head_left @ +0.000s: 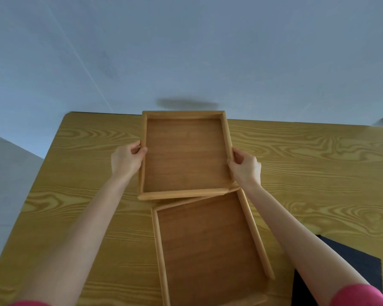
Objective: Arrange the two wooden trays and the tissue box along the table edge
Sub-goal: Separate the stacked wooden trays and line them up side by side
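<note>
Two empty wooden trays lie on the wood-grain table (307,155). The far tray (184,155) reaches the table's far edge, and its near rim overlaps the far corner of the near tray (210,246), which sits turned slightly clockwise. My left hand (126,160) grips the far tray's left rim. My right hand (244,166) grips its right rim. No tissue box is in view.
A black mat or cloth (363,268) lies on the table at the lower right, partly under my right forearm. Beyond the table's far edge is a pale grey floor with a dark smudge of shadow (186,103). The table's left edge runs diagonally.
</note>
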Tool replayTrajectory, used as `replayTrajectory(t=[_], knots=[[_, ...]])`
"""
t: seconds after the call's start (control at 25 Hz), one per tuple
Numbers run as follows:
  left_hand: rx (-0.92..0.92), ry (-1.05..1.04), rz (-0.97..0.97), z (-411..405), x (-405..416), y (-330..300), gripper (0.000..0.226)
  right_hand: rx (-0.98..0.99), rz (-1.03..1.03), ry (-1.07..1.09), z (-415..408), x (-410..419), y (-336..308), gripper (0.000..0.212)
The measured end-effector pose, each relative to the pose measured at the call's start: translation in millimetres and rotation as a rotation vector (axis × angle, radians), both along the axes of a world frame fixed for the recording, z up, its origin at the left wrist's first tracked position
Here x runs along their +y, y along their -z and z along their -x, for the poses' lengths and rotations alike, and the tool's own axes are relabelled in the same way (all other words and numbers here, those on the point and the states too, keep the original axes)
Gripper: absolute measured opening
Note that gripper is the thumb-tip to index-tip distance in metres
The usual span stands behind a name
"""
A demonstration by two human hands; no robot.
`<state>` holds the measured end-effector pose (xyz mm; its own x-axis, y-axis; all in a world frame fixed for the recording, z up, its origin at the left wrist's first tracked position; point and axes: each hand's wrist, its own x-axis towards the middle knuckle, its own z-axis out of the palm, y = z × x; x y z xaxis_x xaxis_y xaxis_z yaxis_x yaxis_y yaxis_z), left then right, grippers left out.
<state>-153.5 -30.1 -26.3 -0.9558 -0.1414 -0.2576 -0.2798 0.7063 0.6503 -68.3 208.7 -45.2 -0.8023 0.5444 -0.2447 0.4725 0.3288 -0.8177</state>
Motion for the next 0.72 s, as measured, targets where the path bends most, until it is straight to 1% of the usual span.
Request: replayTrajectory(t=[0.16,0.36,0.44,0.56,0.64,0.72], knots=[[-0.034,-0.071,-0.105,14,-1,13,0.043,0.016,0.046,0.049,10,-3,9,0.038],[-0.008,-0.115,-0.213,24,-3,20,0.044,0.06,0.024,0.079,22,-6,13,0.038],[0.0,-0.113,-0.195,29,-3,21,0.044,0.039,0.022,0.078,23,-7,17,0.037],[0.004,-0.075,-0.118,30,-1,27,0.042,-0.029,0.029,0.043,16,-11,30,0.038],[-0.028,-0.005,-0.083,25,2,34,0.043,-0.082,0.019,-0.004,11,-14,37,0.043],[-0.053,0.094,-0.021,17,6,42,0.048,-0.095,-0.001,-0.035,9,-14,41,0.045]])
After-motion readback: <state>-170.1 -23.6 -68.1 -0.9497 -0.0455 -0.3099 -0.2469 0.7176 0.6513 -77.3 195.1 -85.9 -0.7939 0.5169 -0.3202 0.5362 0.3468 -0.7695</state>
